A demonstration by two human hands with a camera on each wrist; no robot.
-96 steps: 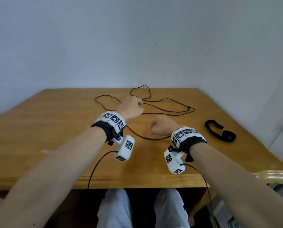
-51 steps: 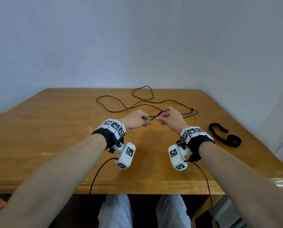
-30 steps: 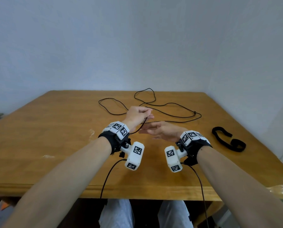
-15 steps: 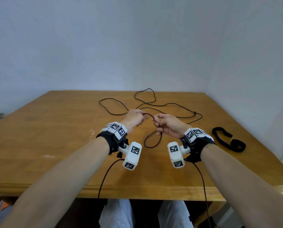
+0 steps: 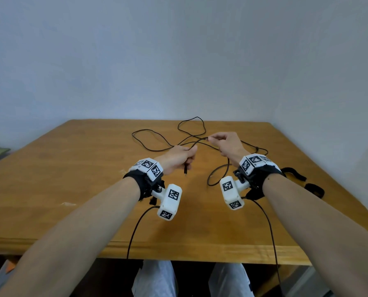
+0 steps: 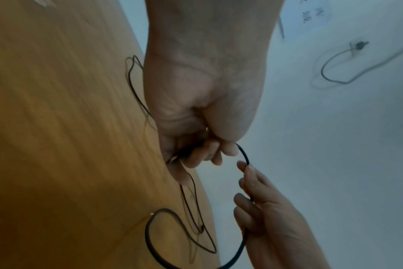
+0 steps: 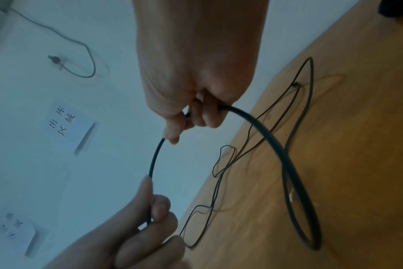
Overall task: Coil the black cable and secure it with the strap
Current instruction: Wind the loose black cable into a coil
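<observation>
The thin black cable (image 5: 148, 147) lies in loose loops on the far part of the wooden table (image 5: 71, 172). My left hand (image 5: 188, 156) grips the cable near its end, and the plug (image 5: 185, 170) hangs below the fist. My right hand (image 5: 213, 139) pinches the cable farther along, a short arc of it spanning the gap between the hands. A loop (image 5: 218, 174) hangs under the right hand. The left wrist view shows the left hand (image 6: 209, 152) closed round the cable (image 6: 243, 154). In the right wrist view, the right hand (image 7: 191, 125) holds the cable (image 7: 265, 138). The black strap (image 5: 294, 174) lies at the right.
White walls close off the table's far and right sides. The strap sits near the table's right edge, partly behind my right wrist. Cords from the white wrist cameras (image 5: 169, 201) drop over the front edge. On the wall, paper labels (image 7: 67, 122) and a grey wire show.
My right hand has moved up and away from the left along the cable, widening the gap between them. The left hand keeps its grip, and the plug end now hangs below it.
</observation>
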